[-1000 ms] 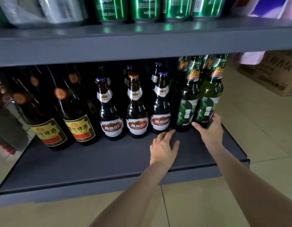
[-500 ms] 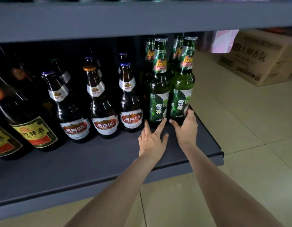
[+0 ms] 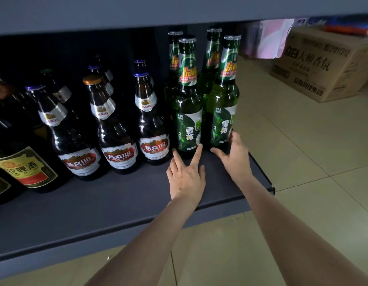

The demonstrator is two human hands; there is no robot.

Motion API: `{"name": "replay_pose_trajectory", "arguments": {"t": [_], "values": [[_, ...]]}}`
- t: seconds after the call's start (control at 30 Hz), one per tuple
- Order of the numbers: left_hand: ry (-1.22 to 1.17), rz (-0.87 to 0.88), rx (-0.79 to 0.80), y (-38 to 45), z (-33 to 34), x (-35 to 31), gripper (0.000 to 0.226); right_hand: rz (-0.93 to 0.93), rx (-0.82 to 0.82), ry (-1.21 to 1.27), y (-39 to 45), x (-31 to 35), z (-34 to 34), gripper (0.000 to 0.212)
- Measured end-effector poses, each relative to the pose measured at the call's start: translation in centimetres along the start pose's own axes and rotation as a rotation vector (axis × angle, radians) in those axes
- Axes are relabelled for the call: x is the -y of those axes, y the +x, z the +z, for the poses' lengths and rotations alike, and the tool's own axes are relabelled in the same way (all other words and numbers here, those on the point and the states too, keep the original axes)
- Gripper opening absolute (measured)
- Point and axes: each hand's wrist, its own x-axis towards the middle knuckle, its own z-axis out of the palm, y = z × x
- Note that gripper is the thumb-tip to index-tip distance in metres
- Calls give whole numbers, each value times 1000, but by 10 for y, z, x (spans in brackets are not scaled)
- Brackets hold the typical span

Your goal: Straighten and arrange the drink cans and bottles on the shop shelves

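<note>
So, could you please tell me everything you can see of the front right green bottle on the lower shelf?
The front right green bottle is clear green glass, it seems, with a silver crown cap, a green foil neck band carrying red and yellow print, and a green and white body label with white characters. It stands upright at the right end of the dark grey shelf, beside a matching bottle and in front of another. The right hand holds its base, thumb on the left and fingers round the right.

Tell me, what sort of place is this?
Most likely a small shop's drinks aisle: rows of green beer bottles and brown beer bottles face outward on a grey metal shelf, and a printed stock carton sits on the tiled floor.
</note>
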Motion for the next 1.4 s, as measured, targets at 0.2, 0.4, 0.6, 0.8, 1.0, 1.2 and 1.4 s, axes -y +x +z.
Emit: {"name": "replay_pose_trajectory", "arguments": {"t": [0.2,0.4,0.6,0.8,1.0,1.2,1.4], "values": [[-48,5,-47,-1,1,-1,55,7,-16,29,0,-1,3,61],[-78,3,-92,-1,4,-1,55,0,-13,10,-2,2,2,58],[-408,-38,-287,-6,4,2,42,8,-36,10,-4,5,3,55],[-619,-382,-317,17,2,-23,71,14,15,63,-4,4,1,55],[-530,-620,-356,41,6,-36,73,-18,9,92,-5,1,1,51],[-512,-599,-390,42,13,-35,74,-18,14,93,-5,-1,1,51],[-538,-554,-384,41,10,-31,73,-3,51,99,-5,2,-1,52]]}}
